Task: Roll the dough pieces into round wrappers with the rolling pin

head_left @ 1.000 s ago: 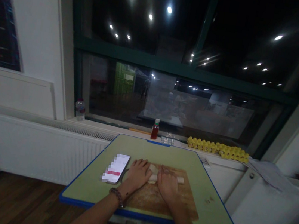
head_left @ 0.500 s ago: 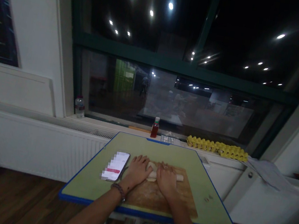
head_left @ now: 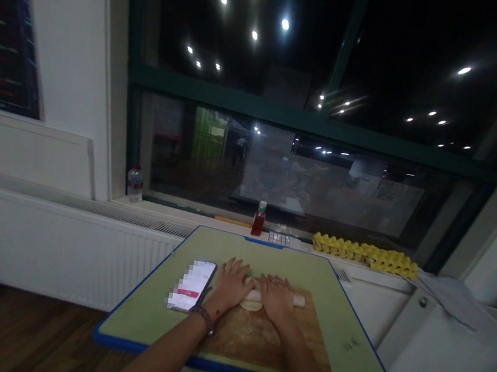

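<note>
My left hand (head_left: 230,289) lies palm down over the left end of a pale rolling pin (head_left: 299,301), its fingers stretched forward and spread. On the pin's right part rests my right hand (head_left: 276,296), also flat with fingers extended; the pin's right end sticks out past it. Under the pin, a flat round piece of dough (head_left: 251,306) shows between my hands. All of this is on a wooden board (head_left: 252,341) dusted with what looks like flour. How far the palms wrap the pin is hidden from above.
A phone (head_left: 193,285) with a lit screen lies left of the board on the green, blue-edged table (head_left: 146,314). Along the windowsill stand a red sauce bottle (head_left: 259,219), a clear plastic bottle (head_left: 135,184) and yellow egg trays (head_left: 364,255). A radiator (head_left: 54,249) runs behind the table.
The view has tilted slightly, so the scene sits lower. More of the dough's round edge shows on the near side of the pin. Both hands remain on the rolling pin.
</note>
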`<state>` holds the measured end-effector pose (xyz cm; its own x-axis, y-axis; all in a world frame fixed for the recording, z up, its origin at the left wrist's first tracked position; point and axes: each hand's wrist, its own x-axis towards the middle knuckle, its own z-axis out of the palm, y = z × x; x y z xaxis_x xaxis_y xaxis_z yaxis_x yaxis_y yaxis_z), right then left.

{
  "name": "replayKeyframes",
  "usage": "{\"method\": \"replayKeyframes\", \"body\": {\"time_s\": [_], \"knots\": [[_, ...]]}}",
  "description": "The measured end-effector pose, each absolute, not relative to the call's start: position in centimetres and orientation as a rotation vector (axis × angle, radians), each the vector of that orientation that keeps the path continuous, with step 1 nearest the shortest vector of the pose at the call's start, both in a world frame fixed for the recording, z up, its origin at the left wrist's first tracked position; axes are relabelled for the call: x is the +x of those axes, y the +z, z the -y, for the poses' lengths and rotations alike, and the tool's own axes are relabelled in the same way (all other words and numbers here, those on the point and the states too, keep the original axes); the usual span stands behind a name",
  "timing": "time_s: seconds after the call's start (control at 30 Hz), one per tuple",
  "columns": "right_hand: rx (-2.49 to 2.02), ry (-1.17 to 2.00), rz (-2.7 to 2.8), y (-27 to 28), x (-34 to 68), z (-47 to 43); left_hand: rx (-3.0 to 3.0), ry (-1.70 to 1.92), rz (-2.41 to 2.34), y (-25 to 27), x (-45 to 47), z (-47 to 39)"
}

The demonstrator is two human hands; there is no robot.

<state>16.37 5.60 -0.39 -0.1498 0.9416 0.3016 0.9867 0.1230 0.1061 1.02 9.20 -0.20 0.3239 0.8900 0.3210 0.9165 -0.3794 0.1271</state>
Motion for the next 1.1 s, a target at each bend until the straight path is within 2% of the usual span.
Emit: {"method": "replayKeyframes", "body": {"time_s": [0.4,0.77,1.1], "knots": [[-1.853,-0.407,2.185,-0.4,16.1,-1.3,-2.595,-0.613,1.483,-0.3,0.1,-5.5],[-1.764,-0.469,2.075,-3.5,16.5,-0.5,-2.602,-0.651,1.388,-0.8,-0.2,-4.0],[-1.787,-0.296,2.214,-0.9,16.5,-2.9,-2.586,-0.514,1.464,-0.3,0.8,-7.6]]}}
